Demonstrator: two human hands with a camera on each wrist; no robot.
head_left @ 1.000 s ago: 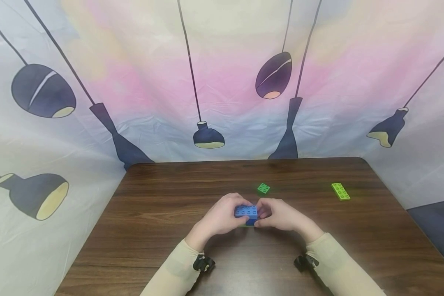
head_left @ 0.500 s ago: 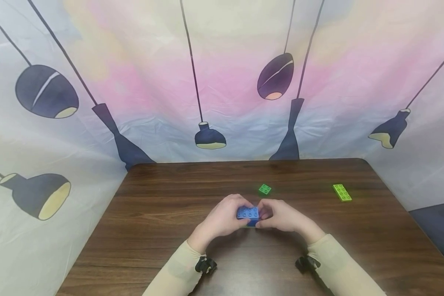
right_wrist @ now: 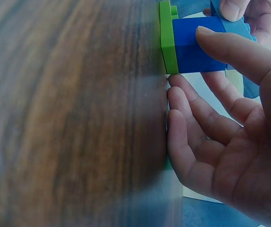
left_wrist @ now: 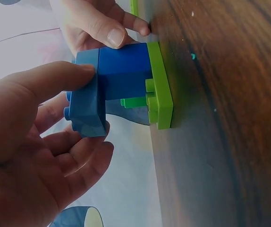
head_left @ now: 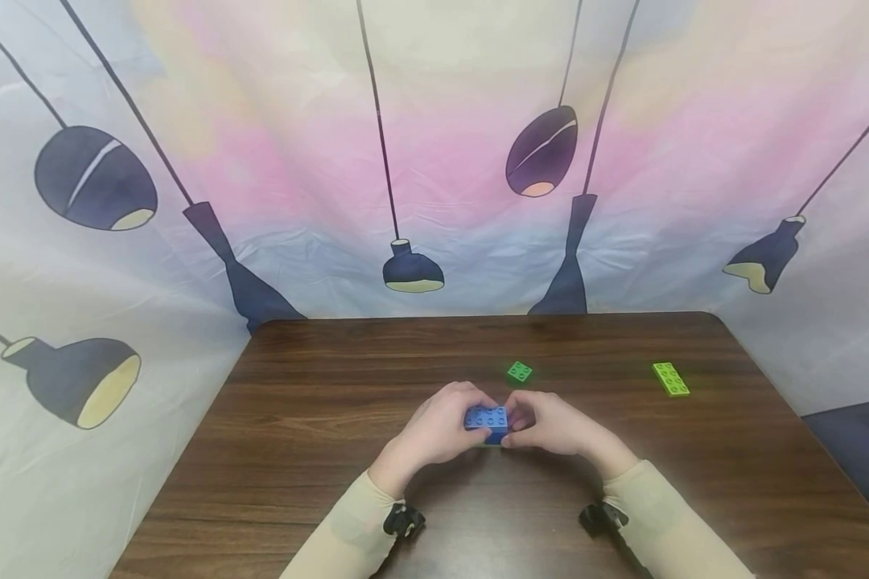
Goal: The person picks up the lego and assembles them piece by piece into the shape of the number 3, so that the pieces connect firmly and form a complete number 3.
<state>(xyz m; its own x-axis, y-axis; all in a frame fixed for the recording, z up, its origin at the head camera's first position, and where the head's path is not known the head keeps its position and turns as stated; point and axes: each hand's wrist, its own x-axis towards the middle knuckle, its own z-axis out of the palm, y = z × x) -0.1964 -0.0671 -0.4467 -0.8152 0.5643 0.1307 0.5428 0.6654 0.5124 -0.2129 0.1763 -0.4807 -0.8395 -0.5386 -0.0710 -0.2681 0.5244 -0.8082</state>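
Observation:
Near the middle of the table, both hands are at a small stack of toy building bricks. At its bottom lies a lime-green flat brick [left_wrist: 164, 97], with a dark blue brick [left_wrist: 126, 78] on it. A lighter blue brick [head_left: 486, 416] forms the top and, in the left wrist view, overhangs the dark one on one side. My left hand [head_left: 440, 424] pinches the lighter blue brick between thumb and fingers. With its thumb on the dark blue brick's near face and fingers behind, my right hand [head_left: 556, 425] grips that brick; its other fingers curl near the tabletop.
A small green square brick [head_left: 519, 371] lies just beyond the hands. Farther right on the brown wooden table [head_left: 319, 402] is another lime-green flat brick [head_left: 670, 379]. A cloth backdrop [head_left: 297, 121] printed with lamps hangs behind the table's far edge.
The head view has drifted slightly, shifting the whole scene a little right and down. Both hands keep their holds, and the bricks show no clear movement on the table.

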